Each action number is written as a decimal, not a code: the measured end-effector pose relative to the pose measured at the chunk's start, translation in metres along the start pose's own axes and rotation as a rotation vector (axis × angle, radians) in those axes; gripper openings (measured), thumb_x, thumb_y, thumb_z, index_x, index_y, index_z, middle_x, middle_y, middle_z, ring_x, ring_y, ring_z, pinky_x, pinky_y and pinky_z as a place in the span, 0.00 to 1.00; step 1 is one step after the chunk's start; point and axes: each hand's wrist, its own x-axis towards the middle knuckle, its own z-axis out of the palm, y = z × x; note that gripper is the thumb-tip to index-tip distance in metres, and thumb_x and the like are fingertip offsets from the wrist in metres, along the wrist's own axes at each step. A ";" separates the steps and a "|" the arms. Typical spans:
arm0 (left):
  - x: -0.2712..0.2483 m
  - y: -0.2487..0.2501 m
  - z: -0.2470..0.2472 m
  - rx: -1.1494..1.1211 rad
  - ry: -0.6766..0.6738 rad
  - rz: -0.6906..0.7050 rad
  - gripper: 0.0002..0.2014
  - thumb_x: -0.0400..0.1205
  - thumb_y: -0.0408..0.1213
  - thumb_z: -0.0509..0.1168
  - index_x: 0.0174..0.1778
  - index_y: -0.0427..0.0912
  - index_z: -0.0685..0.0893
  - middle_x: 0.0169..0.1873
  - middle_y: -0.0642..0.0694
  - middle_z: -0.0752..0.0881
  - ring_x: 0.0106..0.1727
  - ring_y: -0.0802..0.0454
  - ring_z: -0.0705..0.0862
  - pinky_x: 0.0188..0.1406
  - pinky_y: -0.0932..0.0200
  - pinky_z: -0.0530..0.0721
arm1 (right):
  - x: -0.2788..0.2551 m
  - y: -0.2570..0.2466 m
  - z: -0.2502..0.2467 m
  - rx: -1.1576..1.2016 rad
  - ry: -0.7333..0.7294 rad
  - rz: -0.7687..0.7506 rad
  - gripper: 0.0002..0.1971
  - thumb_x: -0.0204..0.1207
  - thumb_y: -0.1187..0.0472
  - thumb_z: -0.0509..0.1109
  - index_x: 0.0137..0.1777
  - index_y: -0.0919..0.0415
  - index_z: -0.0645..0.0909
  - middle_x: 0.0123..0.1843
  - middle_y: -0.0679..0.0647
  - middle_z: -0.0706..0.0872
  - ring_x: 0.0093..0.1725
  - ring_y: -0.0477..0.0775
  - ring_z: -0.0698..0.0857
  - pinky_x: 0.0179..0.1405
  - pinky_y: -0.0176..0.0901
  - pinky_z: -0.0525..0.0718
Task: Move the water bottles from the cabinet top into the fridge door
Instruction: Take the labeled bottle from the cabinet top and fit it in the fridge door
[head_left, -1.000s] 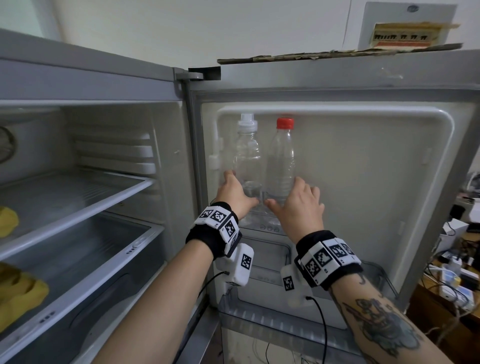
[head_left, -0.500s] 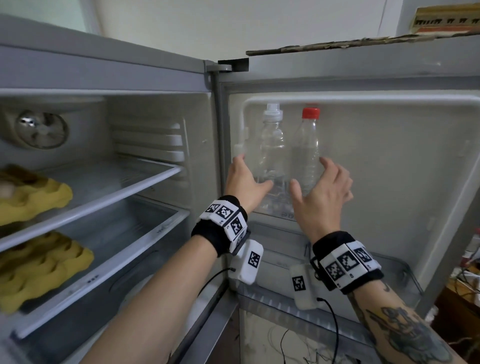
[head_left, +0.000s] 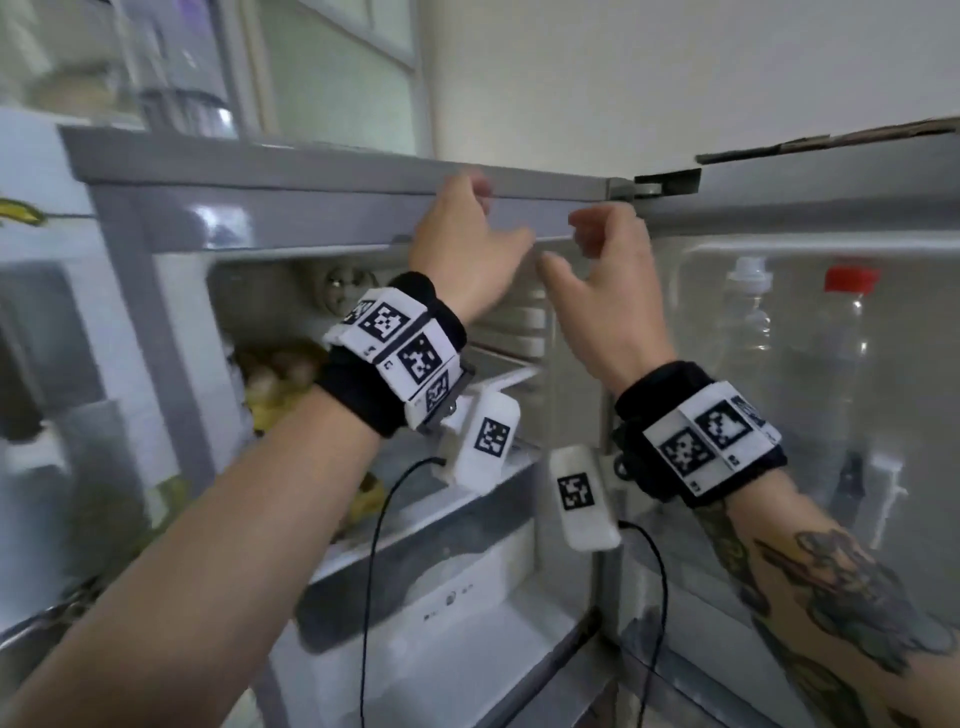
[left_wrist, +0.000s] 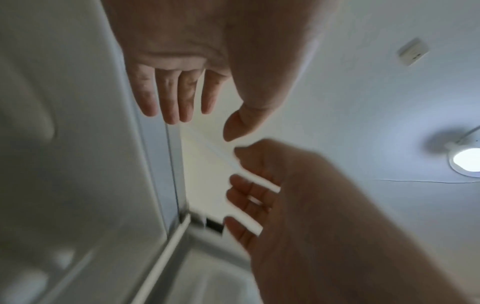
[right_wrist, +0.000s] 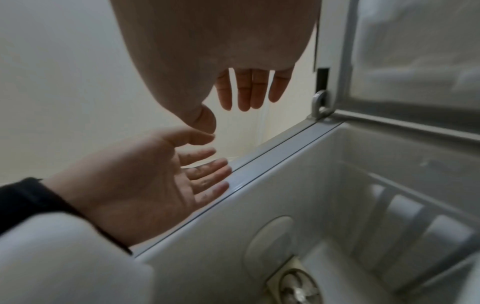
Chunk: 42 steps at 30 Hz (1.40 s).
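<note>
Standing in the fridge door (head_left: 883, 218), both bottles (head_left: 748, 322) sit well right of the empty, loosely spread left hand (head_left: 462, 249) and right hand (head_left: 608, 306).

Plain cream-white painted wall (head_left: 649, 78) behind the appliance. Round white ceiling lamp (left_wrist: 466, 159), lit. Frosted glass window panel (head_left: 337, 78) at left.

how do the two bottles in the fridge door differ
The left bottle has a white cap; the right bottle has a red one. The left bottle's body looks ribbed and pinched in, while the right bottle's looks smoother. Both are clear plastic, stand upright side by side in the door, and neither hand touches them.
</note>
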 end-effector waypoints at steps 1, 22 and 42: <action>0.007 0.003 -0.020 0.026 0.050 0.010 0.25 0.74 0.41 0.67 0.68 0.45 0.72 0.60 0.50 0.80 0.60 0.53 0.80 0.62 0.58 0.80 | 0.008 -0.009 0.009 0.028 -0.033 -0.012 0.20 0.77 0.58 0.71 0.67 0.61 0.74 0.62 0.54 0.78 0.62 0.52 0.77 0.64 0.43 0.77; 0.091 0.006 -0.213 0.494 0.178 -0.432 0.39 0.69 0.57 0.70 0.74 0.42 0.70 0.66 0.41 0.77 0.61 0.44 0.81 0.63 0.49 0.83 | 0.101 -0.156 0.122 -0.046 -0.510 -0.225 0.27 0.80 0.45 0.65 0.72 0.62 0.73 0.68 0.60 0.83 0.66 0.62 0.81 0.64 0.52 0.78; 0.029 0.039 -0.050 0.130 0.035 0.039 0.33 0.71 0.58 0.68 0.68 0.45 0.73 0.54 0.50 0.82 0.53 0.51 0.84 0.55 0.51 0.85 | 0.050 -0.054 0.000 0.124 -0.142 -0.090 0.17 0.72 0.52 0.72 0.58 0.57 0.78 0.49 0.47 0.88 0.47 0.47 0.87 0.45 0.42 0.85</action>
